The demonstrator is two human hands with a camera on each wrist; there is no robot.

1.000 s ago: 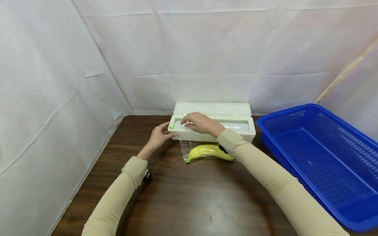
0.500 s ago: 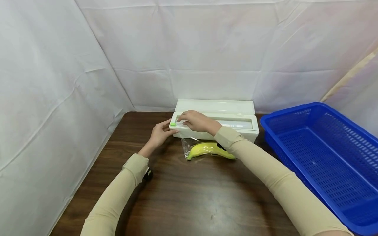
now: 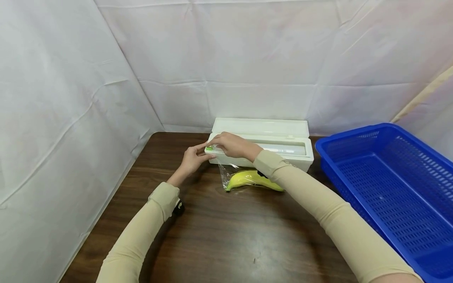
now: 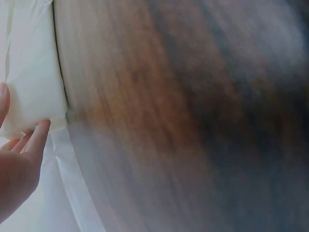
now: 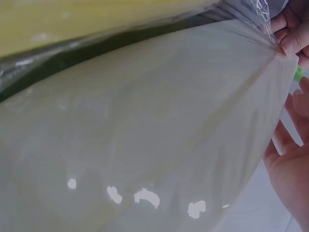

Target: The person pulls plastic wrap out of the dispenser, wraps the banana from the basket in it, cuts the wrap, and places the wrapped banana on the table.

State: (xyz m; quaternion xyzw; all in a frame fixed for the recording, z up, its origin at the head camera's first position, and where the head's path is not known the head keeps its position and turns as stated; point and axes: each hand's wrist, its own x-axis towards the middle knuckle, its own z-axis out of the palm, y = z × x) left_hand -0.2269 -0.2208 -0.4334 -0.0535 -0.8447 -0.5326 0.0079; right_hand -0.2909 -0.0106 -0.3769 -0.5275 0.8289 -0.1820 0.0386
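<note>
In the head view, a white cling film dispenser box [image 3: 233, 161] stands at the back of the table with its lid [image 3: 262, 125] raised. My left hand [image 3: 191, 160] grips the box's left end, thumb in front and fingers round the end. My right hand [image 3: 233, 146] reaches over the box, its fingertips at the green slider [image 3: 209, 148]; in the right wrist view its fingers [image 5: 285, 140] look loosely spread. Clear cling film [image 3: 224, 177] hangs from the front edge and lies over a yellow banana [image 3: 244, 179]. My right sleeve hides part of the banana.
A blue perforated basket [image 3: 382, 196] stands on the right of the dark wooden table [image 3: 212, 236]. White cloth walls [image 3: 262, 59] close off the back and left side. The film roll [image 3: 283, 149] lies inside the dispenser.
My right hand has moved left along the box to the green slider. My left hand keeps its grip on the left end. The whole view has shifted slightly.
</note>
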